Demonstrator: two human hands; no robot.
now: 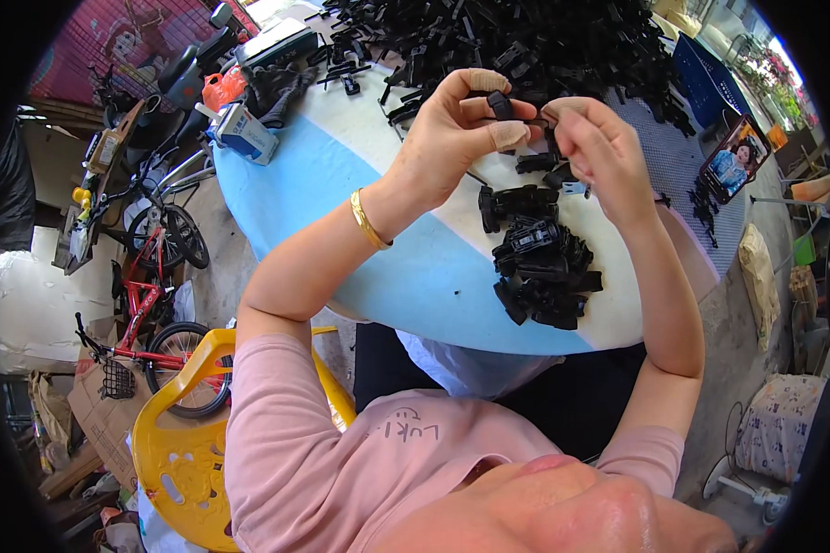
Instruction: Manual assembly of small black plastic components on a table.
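My left hand (447, 138) is raised over the table with a small black plastic part (500, 106) pinched between thumb and fingers. Beige wraps cover several of its fingertips. Close beside it, my right hand (607, 152) has its fingers curled in a pinch. A thin dark piece shows by its fingertips, too small to name. Below the hands lies a stack of black plastic parts (544, 249) on the pale blue and white tabletop (378, 230). Beyond them spreads a large heap of loose black parts (489, 41).
A blue crate (705, 78) and a propped phone (736, 158) stand at the table's right. A blue and white box (244, 134) sits at its left edge. A yellow chair (180, 461) and a red bicycle (143, 304) are on the left.
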